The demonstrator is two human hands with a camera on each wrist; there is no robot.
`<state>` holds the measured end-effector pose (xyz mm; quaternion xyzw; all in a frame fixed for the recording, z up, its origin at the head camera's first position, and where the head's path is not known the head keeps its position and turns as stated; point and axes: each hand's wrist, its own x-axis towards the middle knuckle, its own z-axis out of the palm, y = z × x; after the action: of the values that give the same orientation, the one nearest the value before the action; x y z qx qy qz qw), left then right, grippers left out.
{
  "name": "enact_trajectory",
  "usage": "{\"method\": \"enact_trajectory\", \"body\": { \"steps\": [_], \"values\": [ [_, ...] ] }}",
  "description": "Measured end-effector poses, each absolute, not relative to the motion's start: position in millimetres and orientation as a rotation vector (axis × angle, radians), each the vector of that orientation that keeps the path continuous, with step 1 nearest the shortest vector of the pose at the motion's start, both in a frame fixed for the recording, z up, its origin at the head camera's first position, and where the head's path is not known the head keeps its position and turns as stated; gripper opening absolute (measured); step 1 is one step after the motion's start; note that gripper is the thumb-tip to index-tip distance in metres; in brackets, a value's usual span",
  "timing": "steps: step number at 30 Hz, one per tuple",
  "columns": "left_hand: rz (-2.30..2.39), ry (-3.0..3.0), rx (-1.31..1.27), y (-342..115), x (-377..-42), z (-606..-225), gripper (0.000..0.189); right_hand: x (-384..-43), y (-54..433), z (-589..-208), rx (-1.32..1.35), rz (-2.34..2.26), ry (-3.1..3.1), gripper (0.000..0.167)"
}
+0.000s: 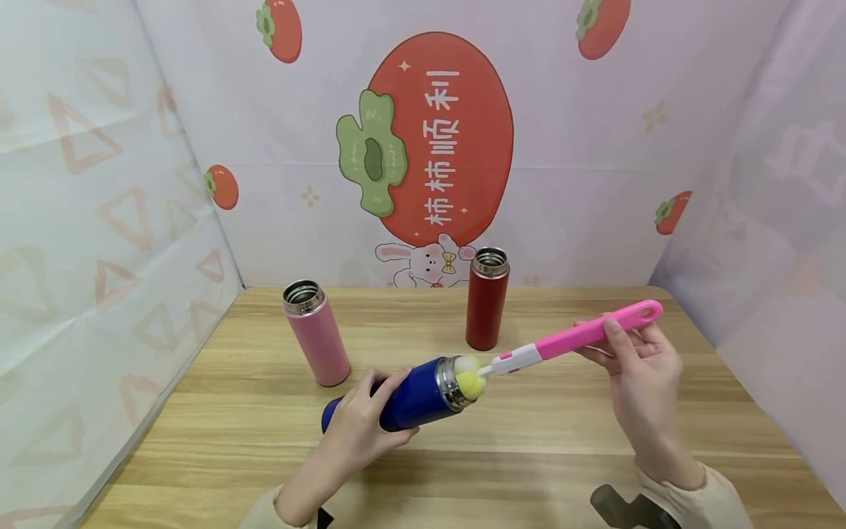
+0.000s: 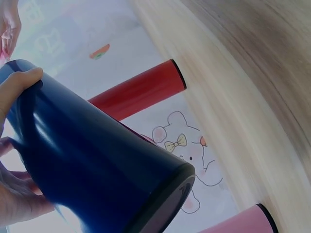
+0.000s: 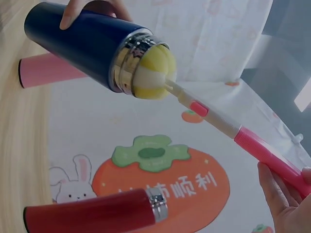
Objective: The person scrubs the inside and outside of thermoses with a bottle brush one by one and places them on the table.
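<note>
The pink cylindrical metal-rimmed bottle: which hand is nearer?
Left. The left hand, gripping the blue cylindrical bottle, is in front and right of the pink bottle; the right hand, holding the pink brush handle, is much farther right.

Head view: widest, from above, facing forward and down across counter (image 1: 515, 470) to backdrop (image 1: 562, 184). Left wrist: very near, slanted, toward the base end of the blue bottle (image 2: 107, 150). Right wrist: near, slanted, toward its mouth end. Shared by both wrist views (and the head): red bottle (image 3: 92, 212).
</note>
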<state>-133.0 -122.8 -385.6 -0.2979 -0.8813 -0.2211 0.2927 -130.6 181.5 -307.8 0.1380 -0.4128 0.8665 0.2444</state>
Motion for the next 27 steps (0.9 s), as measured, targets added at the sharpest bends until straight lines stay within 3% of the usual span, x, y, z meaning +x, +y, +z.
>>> {"method": "enact_trajectory", "body": {
  "steps": [21, 27],
  "values": [
    [-0.51, -2.268, -0.767, -121.5, -131.3, -379.6, 0.081, -128.2, 171.8, -312.3, 0.398, 2.367, -1.155, 0.009],
    [-0.493, -2.264, -0.762, -116.3, -132.1, -377.3, 0.08, -141.6, 174.0, -340.1, 0.412, 2.318, -1.305, 0.013]
  ]
}}
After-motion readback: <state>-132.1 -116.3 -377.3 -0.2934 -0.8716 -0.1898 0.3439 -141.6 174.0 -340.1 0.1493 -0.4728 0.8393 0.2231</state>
